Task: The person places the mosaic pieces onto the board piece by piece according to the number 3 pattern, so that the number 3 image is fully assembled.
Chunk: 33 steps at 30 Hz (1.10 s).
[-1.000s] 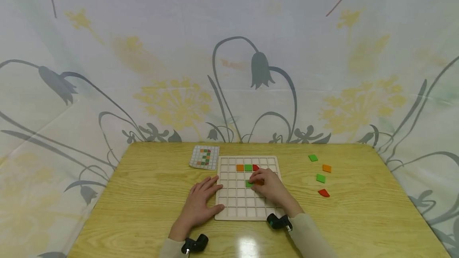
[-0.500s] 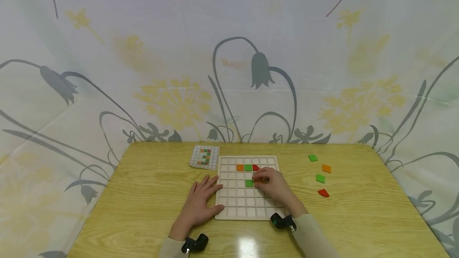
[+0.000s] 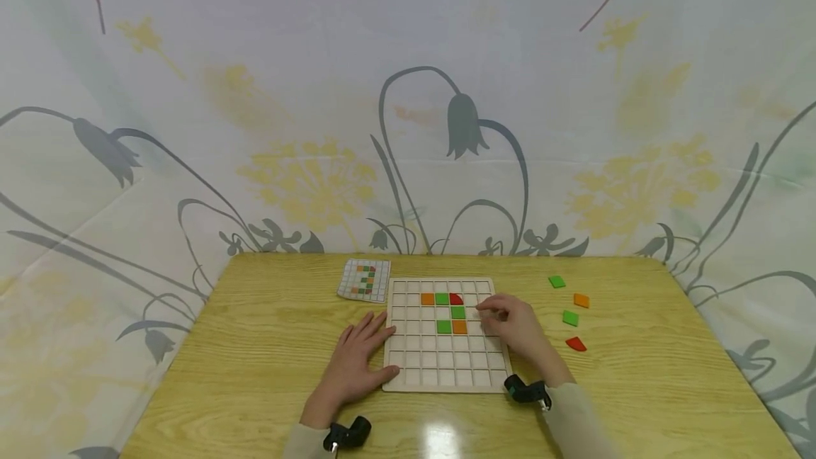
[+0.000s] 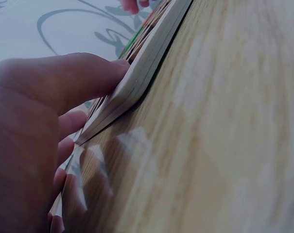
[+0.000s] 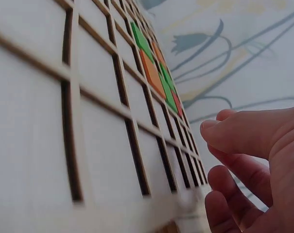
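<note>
A pale wooden grid board point(image 3: 413, 359) lies on the table. Its top row of tiles holds an orange square point(image 3: 428, 299), a green square point(image 3: 442, 299) and a red quarter-round point(image 3: 455, 299). Below sit a green square point(image 3: 457, 312), then another green square point(image 3: 443, 327) beside an orange square point(image 3: 460, 327). My left hand point(image 3: 353, 363) rests spread at the board's left side; in the left wrist view its thumb touches the rim. Over the board's right part hovers my right hand point(image 3: 516, 324), fingers loosely bent, nothing between them in the right wrist view.
Loose tiles lie right of the board: a green square point(image 3: 557, 281), an orange square point(image 3: 581, 300), another green square point(image 3: 570, 318) and a red quarter-round point(image 3: 576, 343). A pattern card point(image 3: 346, 282) lies behind the board's left corner. A floral cloth point(image 3: 287, 105) hangs behind the table.
My right hand has left the orange and green tiles and moved right, uncovering them in their cells. My left hand has stayed in place.
</note>
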Each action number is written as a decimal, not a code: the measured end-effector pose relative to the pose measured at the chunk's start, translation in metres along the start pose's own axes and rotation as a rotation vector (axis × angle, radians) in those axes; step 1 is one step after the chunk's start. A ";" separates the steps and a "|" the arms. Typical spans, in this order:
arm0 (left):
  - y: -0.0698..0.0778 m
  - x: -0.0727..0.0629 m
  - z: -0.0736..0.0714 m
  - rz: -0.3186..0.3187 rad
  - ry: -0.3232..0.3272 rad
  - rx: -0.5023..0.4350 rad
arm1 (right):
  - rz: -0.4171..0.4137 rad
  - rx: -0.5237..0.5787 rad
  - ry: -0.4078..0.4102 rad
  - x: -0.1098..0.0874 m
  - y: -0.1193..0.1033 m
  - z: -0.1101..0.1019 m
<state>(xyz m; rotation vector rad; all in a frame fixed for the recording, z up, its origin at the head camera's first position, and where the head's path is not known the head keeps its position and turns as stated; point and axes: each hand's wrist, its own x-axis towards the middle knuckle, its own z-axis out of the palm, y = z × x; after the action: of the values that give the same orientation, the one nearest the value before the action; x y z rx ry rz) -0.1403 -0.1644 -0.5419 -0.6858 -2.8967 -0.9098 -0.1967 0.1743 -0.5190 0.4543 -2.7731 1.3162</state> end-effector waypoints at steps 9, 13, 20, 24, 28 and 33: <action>0.000 0.001 0.001 0.010 -0.003 0.007 | 0.037 -0.030 0.074 -0.010 0.028 -0.029; 0.000 0.002 0.003 0.024 -0.001 0.014 | 0.042 -0.076 0.105 -0.018 0.039 -0.048; -0.001 0.001 0.007 0.035 0.028 0.030 | 0.114 -0.111 0.144 -0.037 0.056 -0.082; -0.002 0.001 0.006 0.019 0.018 0.037 | 0.150 -0.138 0.156 -0.046 0.070 -0.093; -0.001 0.000 0.003 0.011 0.017 0.033 | 0.168 -0.142 0.150 -0.050 0.081 -0.097; 0.000 0.000 0.002 0.005 0.009 0.026 | 0.176 -0.142 0.127 -0.054 0.083 -0.098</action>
<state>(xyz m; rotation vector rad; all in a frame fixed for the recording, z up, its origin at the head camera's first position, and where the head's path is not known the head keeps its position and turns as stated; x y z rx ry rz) -0.1401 -0.1638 -0.5437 -0.6853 -2.8917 -0.8712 -0.1774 0.3123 -0.5275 0.1178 -2.8271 1.1216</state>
